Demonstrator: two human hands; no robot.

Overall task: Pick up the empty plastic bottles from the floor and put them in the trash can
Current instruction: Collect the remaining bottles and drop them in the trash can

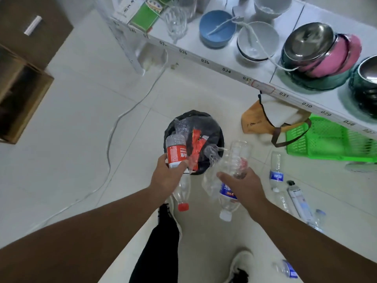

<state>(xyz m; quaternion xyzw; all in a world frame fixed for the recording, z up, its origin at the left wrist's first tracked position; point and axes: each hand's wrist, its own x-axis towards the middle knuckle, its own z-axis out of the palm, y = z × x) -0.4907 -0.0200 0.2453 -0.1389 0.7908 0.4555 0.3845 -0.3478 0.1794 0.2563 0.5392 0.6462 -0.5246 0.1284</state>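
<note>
Your left hand (166,176) grips a red-label bottle (177,158) around its middle, fingers curled about it, base tipped over the bin (216,137) and red cap pointing back toward your feet. Your right hand (242,184) clutches several clear bottles (237,158) at once, fingers wrapped round the bunch; one with a blue label and white cap hangs below your palm, and another reaches up beside the bin's right rim. Exactly how many bottles sit in that grasp cannot be told.

The bin, lined with a black bag, stands on the pale tiled floor (81,123) just ahead of your hands, holding crumpled clear plastic and red wrappers (194,148).

More bottles lie on the floor to your right: a blue-label bottle (276,172) near the green basket (326,139), others lower down beside a tube (297,199), and one (286,268) by your right shoe (240,266).

A tan bag (257,119) leans under the white shelf (224,66), which carries bowls, steel pots and a glass. A white cable (114,129) trails across the tiles at left, near cardboard boxes (20,88).
</note>
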